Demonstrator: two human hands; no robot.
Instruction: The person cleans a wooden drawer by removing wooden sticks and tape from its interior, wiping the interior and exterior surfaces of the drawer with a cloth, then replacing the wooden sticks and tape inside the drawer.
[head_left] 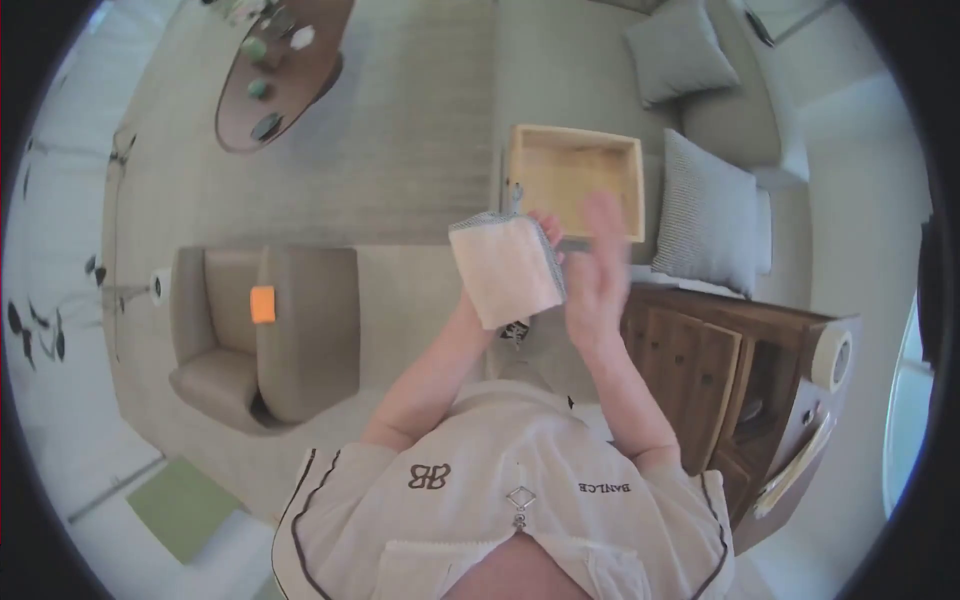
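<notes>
- Folded cloth (505, 270), head view: a pale square with a darker edge, held up in the air in front of the person's chest, above the floor and just short of the wooden tray (575, 180) that sits on the sofa (560, 70).
- Left hand (547, 228): mostly hidden behind the cloth, with only its fingertips showing at the top right corner, so it appears to be gripping the cloth from the back. How firm that grip is cannot be told.
- Right hand (597, 262): spread flat with the fingers straight, blurred, just beside the cloth's right edge and holding nothing.
- Risk 1: with only 1 hand gripping, the folds could slip open and the cloth could sag or drop to the floor.
- Risk 2: the blur suggests quick motion, and a fast flat hand could knock the cloth askew rather than smooth it.
- Risk 3: a small dark thing (515, 330) hangs below the cloth, too small to identify, and it might snag.
- Risk 4: the wooden cabinet (720, 370) stands near the right elbow, so a wide swing could strike it.
</notes>
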